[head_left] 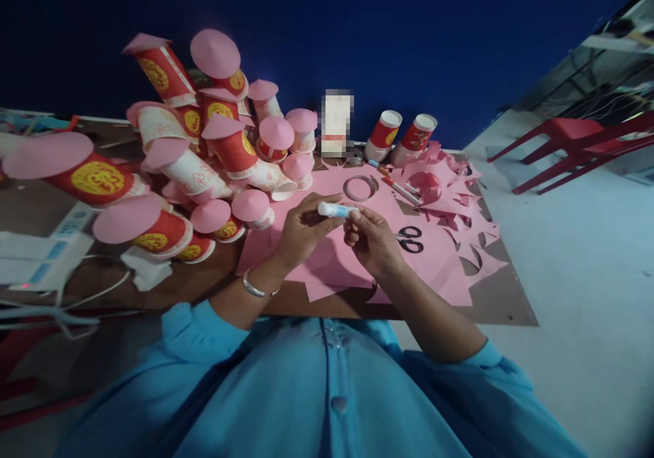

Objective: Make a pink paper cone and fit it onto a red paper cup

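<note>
A small white tube with a blue label, which looks like a glue stick point(334, 210), lies level between my two hands above the pink paper point(327, 260). My left hand point(306, 230) grips its white end between thumb and fingers. At the blue end, my right hand point(375, 236) pinches it with thumb and forefinger, the other fingers curled. Black-handled scissors point(410, 239) rest on the paper just right of my right hand, their blades mostly hidden. Beyond my hands lies a roll of tape point(359, 188).
Paper cups with pink cone tops point(232, 148) crowd the table's left side. Two stacks of red and white cups point(384, 135) stand at the back. Pink scraps point(439, 185) and pens point(401, 189) lie right. A white power strip point(56, 247) and red stools point(567, 146) flank the table.
</note>
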Available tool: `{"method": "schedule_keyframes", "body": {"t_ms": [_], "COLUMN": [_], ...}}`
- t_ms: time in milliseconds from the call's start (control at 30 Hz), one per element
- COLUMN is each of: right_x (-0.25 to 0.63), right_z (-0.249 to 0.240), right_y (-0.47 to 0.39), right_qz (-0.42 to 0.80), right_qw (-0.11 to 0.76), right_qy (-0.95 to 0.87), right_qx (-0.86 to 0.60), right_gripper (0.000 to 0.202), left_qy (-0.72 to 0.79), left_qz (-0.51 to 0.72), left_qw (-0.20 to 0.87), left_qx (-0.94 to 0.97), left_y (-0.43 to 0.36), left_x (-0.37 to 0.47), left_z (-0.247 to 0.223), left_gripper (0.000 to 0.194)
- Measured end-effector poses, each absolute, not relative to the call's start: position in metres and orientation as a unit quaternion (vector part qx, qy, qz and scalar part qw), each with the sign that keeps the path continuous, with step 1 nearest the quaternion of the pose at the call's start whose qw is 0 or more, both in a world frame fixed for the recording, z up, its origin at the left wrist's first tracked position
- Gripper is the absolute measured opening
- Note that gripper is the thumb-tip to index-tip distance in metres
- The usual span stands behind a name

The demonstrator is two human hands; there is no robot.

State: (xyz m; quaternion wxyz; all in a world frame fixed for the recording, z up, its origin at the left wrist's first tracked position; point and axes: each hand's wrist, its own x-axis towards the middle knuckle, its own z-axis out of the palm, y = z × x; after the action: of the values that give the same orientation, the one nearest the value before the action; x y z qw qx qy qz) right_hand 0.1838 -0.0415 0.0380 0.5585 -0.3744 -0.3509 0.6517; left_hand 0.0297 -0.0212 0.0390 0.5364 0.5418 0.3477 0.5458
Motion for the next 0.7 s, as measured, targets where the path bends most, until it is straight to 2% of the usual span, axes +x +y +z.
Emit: {"method": "schedule_keyframes", "body": {"t_ms": [133, 267, 367, 467, 567, 700], "right_x": [0.183, 0.184, 0.184, 0.183, 0.182, 0.182], "right_z": [0.032, 0.028, 0.028, 0.03, 0.032, 0.03], "right_y": [-0.048, -0.049, -0.047, -0.044, -0.043, -0.046], "right_qz": [0.657, 0.572, 0.517, 0.59, 0.668, 0.641], "right_qw": [0.569, 0.607, 0.63, 0.593, 0.548, 0.588], "right_qy": [-0.316, -0.376, -0.407, -0.384, -0.36, -0.346], "right_qx": [-0.379, -0.403, -0.413, -0.39, -0.352, -0.352], "right_gripper": [0.037, 0.032, 0.036, 0.042, 0.038, 0.033], "left_qy": [0.354, 0.363, 0.371, 0.359, 0.351, 0.363], "left_qz": [0.572, 0.582, 0.585, 0.594, 0.6, 0.606], "left_qw": [0.56, 0.579, 0.584, 0.583, 0.56, 0.519], "left_qx": [0.483, 0.441, 0.422, 0.423, 0.451, 0.481], "left_y": [-0.023, -0.024, -0.023, -0.022, -0.023, -0.028], "left_x": [0.033, 0.036, 0.037, 0.036, 0.033, 0.032], "left_z": [0.034, 0.029, 0.029, 0.034, 0.043, 0.049], "left_gripper": [0.04, 0.039, 0.038, 0.038, 0.04, 0.041]}}
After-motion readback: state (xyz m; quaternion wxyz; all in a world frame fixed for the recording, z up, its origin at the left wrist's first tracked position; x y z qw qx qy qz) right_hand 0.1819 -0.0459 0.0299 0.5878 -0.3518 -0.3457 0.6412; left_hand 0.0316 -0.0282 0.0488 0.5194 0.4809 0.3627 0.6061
